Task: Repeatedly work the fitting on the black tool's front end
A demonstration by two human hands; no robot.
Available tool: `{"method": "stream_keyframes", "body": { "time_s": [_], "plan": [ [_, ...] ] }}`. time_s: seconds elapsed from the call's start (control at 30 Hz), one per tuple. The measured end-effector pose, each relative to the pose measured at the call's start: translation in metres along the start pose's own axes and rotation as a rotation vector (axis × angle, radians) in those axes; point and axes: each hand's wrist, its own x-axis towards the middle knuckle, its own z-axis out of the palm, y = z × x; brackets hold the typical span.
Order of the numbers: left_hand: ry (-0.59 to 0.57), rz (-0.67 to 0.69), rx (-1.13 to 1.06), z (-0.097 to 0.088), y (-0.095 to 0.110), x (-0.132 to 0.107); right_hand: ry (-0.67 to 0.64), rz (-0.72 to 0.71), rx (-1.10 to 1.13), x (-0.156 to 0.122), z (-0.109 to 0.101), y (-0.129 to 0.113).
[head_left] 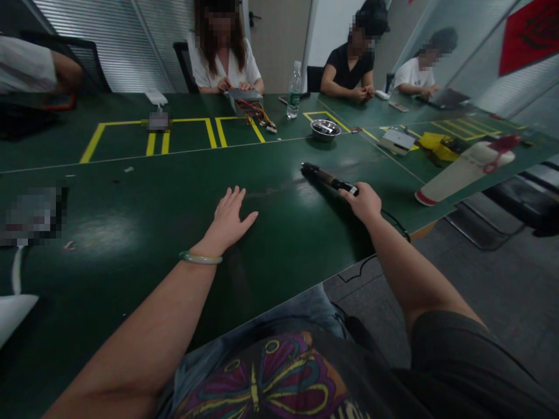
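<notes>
Green worktop [131, 203] spreading widest, yellow tape boxes marked across it. Lying beyond centre: one dark, stiff electric screwdriver [325, 177], likely heavy and corded, best gripped round its thick barrel. Right hand [364, 202] closing around its rear end; left hand [229, 220] resting flat, fingers spread, holding nothing. Sitting farther off: one water bottle [294, 90], one small metal bowl [325, 129].
</notes>
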Motion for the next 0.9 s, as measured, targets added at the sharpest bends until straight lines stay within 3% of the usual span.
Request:
{"method": "stream_keyframes", "body": {
  "time_s": [0.27,0.43,0.53,0.7,0.9],
  "plan": [
    [0.162,0.144,0.002,-0.030,0.026,-0.006,-0.190,-0.583,0.281,-0.019,0.023,-0.158],
    [0.187,0.108,-0.014,-0.030,0.019,-0.008,-0.241,-0.791,0.358,-0.028,0.039,-0.223],
    [0.175,0.076,-0.020,-0.030,0.014,-0.008,-0.253,-0.842,0.371,-0.029,0.045,-0.238],
    [0.155,0.078,-0.014,-0.030,0.014,-0.004,-0.307,-0.836,0.402,-0.033,0.051,-0.239],
    [0.023,0.099,0.005,-0.040,-0.005,-0.002,-0.399,-0.839,0.475,-0.035,0.051,-0.238]
  ]
}}
